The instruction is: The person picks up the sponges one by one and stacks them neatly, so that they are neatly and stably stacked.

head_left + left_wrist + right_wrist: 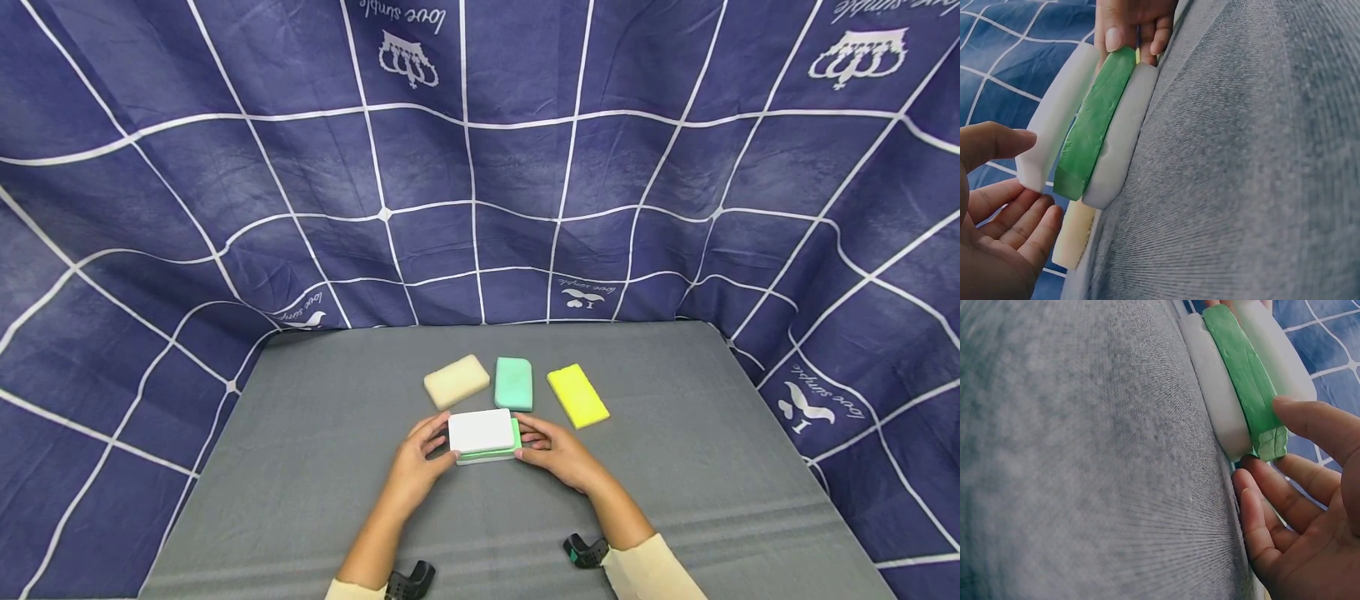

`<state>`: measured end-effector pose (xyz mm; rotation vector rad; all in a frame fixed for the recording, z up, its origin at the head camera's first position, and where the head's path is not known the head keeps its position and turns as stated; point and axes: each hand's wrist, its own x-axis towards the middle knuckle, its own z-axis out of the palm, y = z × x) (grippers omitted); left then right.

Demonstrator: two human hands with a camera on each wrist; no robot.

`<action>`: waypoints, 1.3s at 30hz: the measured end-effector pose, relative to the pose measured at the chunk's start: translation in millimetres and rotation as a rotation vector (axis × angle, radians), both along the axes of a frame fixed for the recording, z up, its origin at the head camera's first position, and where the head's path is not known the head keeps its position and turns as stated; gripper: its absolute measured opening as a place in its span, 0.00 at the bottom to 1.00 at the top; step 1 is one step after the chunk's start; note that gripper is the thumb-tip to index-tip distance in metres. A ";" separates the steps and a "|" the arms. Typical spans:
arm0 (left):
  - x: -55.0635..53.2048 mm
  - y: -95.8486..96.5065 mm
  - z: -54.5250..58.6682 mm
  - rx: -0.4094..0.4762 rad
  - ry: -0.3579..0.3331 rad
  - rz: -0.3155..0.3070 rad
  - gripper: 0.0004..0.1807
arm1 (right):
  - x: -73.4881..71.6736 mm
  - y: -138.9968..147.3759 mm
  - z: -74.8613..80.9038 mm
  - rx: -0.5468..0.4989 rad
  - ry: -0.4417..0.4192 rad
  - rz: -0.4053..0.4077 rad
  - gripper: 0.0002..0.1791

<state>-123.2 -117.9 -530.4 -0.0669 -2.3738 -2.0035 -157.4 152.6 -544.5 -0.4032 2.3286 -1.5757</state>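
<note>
Three soap-like bars lie one over another at the middle of the grey table. The upper white bar (480, 430) is pinched at its left end between the thumb and fingers of my left hand (416, 462). Below it, a green bar (1094, 125) with rough-cut sides sits on the lower white bar (1125, 137), which lies on the cloth. A narrow gap shows between the upper white bar and the green one in the left wrist view. My right hand (562, 454) pinches the right end of the green bar, thumb on its near side.
Beyond the stack lie a cream bar (456, 381), a mint-green bar (513, 384) and a bright yellow bar (578, 396), spread left to right. Grey cloth covers the table (322, 417). A blue curtain (517, 175) with white lines hangs behind and at both sides.
</note>
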 end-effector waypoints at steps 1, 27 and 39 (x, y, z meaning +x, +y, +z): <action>-0.2 0.8 -0.6 0.001 0.003 -0.002 0.34 | 0.2 0.0 0.2 0.000 0.000 0.000 0.36; 2.2 3.8 -4.4 -0.067 -0.009 -0.029 0.38 | 3.4 -3.2 3.9 0.029 0.030 -0.017 0.41; 3.1 2.5 -5.9 -0.026 -0.017 -0.038 0.36 | 3.4 -3.1 2.9 -0.024 0.045 -0.041 0.35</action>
